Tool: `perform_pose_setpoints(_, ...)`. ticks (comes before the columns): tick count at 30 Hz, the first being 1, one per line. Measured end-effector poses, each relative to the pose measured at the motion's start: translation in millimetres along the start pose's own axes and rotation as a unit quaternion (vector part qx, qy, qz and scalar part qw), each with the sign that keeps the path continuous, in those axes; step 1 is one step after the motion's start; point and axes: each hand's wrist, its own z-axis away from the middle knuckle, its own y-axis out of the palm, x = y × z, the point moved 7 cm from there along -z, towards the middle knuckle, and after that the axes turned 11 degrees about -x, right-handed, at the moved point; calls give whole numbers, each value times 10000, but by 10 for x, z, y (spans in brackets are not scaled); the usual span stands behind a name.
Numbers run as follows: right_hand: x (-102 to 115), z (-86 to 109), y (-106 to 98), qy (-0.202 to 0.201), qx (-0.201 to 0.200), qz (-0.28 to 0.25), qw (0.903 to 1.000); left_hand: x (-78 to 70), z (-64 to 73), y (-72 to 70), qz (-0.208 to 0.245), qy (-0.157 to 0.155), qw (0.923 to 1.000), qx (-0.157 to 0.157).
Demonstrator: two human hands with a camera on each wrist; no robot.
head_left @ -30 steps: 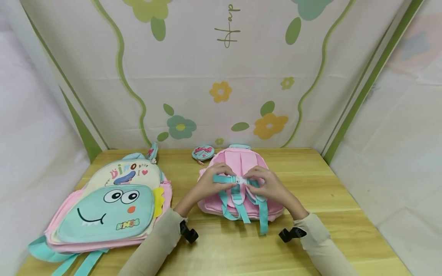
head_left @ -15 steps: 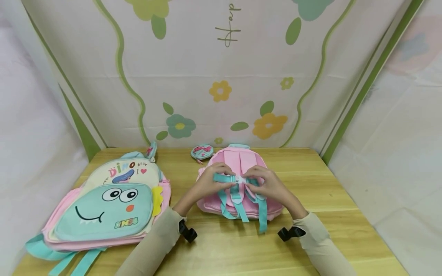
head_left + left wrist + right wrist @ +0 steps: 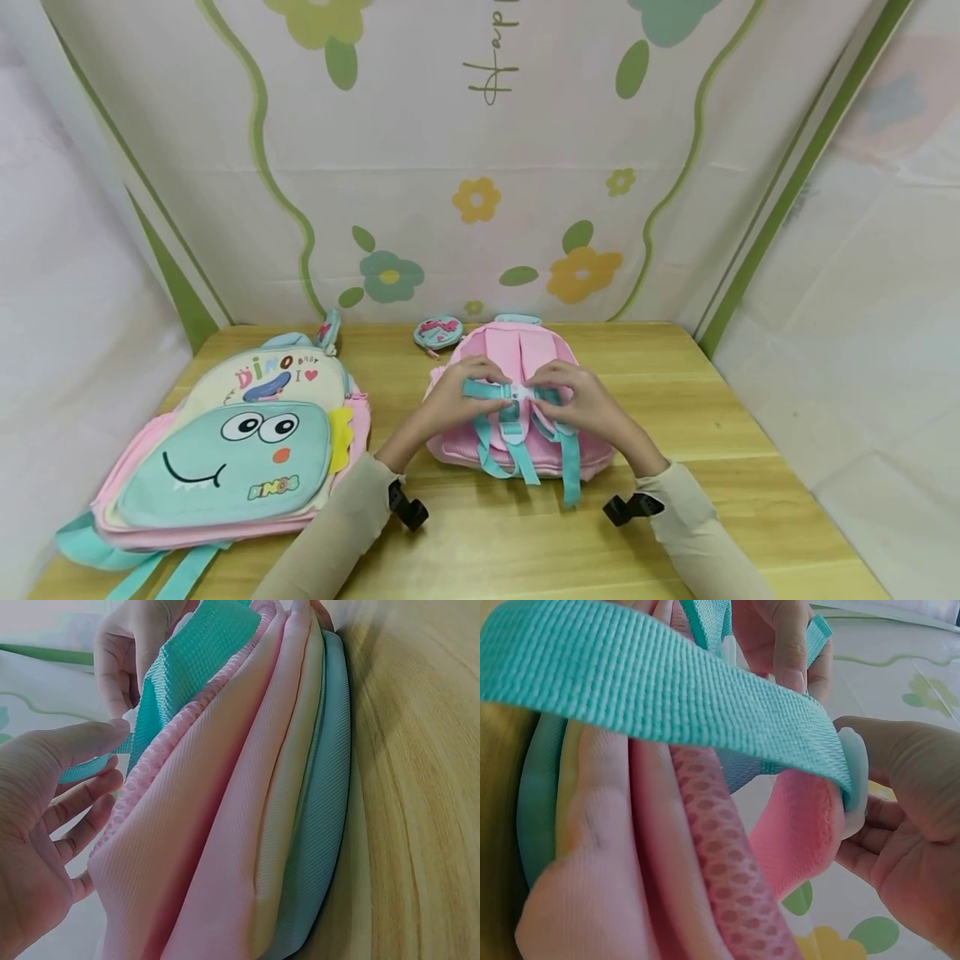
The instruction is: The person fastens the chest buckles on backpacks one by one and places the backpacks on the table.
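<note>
A small pink backpack (image 3: pixel 459 446) lies on the wooden table with its shoulder straps facing up, and teal webbing ends dangle toward me. Across its straps runs a teal chest strap (image 3: pixel 483 389) with a white plastic buckle (image 3: pixel 519 392) at the middle. My left hand (image 3: pixel 463 393) pinches the buckle's left end between thumb and fingers. From the opposite side, my right hand (image 3: pixel 583 402) pinches the buckle's right end. The right wrist view shows a white strap adjuster (image 3: pixel 855 780) in front of that hand; the fingertips there are partly hidden behind webbing.
To the left lies a larger dinosaur backpack (image 3: pixel 232 458), its front up and teal straps hanging toward the near edge. A round teal pouch (image 3: pixel 438 332) sits by the pink bag's upper left. Behind the wooden table (image 3: pixel 510 542) stands a flower-printed cloth backdrop (image 3: pixel 420 192).
</note>
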Motion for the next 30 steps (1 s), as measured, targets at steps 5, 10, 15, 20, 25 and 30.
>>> perform_pose_setpoints(5,13,-22,5,137,45,63,9999,5,-1,-3,1,30,10000,-71)
perform_pose_setpoints(10,31,-27,7,182,60,124,9997,31,3,-1,2,-31,10000,-68)
perform_pose_setpoints(15,35,-7,14,207,51,150,9997,29,13,6,12,-13,10000,-52)
perform_pose_setpoints(20,31,-9,16,249,38,179,9995,38,1,2,-18,-83,10000,-42)
perform_pose_setpoints(25,30,-19,15,234,-10,199,9995,37,-8,-10,36,-95,9999,-90)
perform_pose_setpoints(30,16,1,30,319,-12,84,9995,45,8,-2,56,-125,9999,-46)
